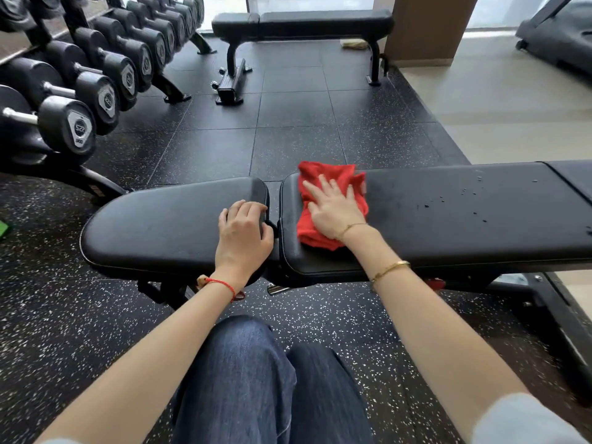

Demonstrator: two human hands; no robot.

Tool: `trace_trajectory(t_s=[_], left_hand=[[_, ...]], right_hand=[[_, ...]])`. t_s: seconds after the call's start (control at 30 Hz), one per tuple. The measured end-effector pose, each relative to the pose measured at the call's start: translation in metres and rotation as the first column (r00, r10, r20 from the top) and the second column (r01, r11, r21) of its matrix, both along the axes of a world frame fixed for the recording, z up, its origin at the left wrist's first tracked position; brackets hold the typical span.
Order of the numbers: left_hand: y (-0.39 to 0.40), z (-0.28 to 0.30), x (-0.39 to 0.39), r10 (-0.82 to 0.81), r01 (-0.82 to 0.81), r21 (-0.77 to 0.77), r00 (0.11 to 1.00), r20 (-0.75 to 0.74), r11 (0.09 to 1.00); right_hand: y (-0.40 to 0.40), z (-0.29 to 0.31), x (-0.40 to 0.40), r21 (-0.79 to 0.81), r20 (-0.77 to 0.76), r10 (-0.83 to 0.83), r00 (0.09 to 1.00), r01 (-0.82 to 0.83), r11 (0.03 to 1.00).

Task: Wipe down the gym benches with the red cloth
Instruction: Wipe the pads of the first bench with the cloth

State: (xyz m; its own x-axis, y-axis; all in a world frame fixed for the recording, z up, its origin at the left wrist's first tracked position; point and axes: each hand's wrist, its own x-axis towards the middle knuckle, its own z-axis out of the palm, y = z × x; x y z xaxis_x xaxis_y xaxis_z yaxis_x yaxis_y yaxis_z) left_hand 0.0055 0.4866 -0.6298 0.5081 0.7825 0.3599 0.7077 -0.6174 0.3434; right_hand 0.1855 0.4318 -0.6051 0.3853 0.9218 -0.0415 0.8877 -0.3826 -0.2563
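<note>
From your head camera, your right hand lies flat with straight, spread fingers pressing the red cloth onto the left end of the near bench's long pad, just past centre toward 1 o'clock. Your left hand curls over the right edge of the seat pad, fingers hooked into the gap between the pads. Water droplets dot the long pad at 3 o'clock. A second bench stands at 12 o'clock, dumbbells at 10 o'clock.
</note>
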Motion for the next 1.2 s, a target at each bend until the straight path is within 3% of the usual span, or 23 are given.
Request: trace_trajectory(t_s=[0.1,0.2,0.4,0.6,0.73,0.93,1.07,1.2], left_hand=[[0.002,-0.002,-0.002,-0.004,0.004,0.000,1.000,0.011,1.000],[0.002,-0.004,-0.004,-0.011,0.012,-0.009,1.000,0.024,1.000],[0.003,-0.006,-0.005,-0.027,0.027,-0.011,0.999,0.035,1.000],[-0.001,0.001,-0.002,-0.062,0.061,0.021,0.998,0.021,0.998],[-0.009,0.012,0.016,-0.088,0.089,-0.012,0.994,0.069,0.996],[-0.037,0.022,0.070,-0.219,0.220,-0.005,0.974,0.058,0.975],[-0.052,0.012,0.091,-0.212,0.215,-0.051,0.976,0.044,0.975],[-0.057,0.003,0.094,-0.187,0.187,-0.024,0.982,0.008,0.982]], right_hand=[[-0.005,-0.007,-0.042,0.044,0.033,0.151,0.988,-0.152,0.987],[-0.027,-0.009,-0.045,0.085,0.030,0.182,0.983,-0.184,0.979],[-0.081,-0.010,0.018,0.109,-0.006,0.028,1.000,-0.027,0.994],[-0.048,0.003,0.085,-0.034,-0.056,-0.199,0.978,0.197,0.980],[-0.039,0.003,0.074,-0.024,-0.037,-0.141,0.989,0.140,0.990],[-0.093,-0.006,0.047,0.089,-0.030,0.051,0.998,-0.048,0.995],[-0.119,-0.008,0.068,0.093,-0.022,0.018,1.000,-0.016,0.996],[-0.104,-0.004,0.108,0.031,-0.059,-0.115,0.992,0.117,0.993]])
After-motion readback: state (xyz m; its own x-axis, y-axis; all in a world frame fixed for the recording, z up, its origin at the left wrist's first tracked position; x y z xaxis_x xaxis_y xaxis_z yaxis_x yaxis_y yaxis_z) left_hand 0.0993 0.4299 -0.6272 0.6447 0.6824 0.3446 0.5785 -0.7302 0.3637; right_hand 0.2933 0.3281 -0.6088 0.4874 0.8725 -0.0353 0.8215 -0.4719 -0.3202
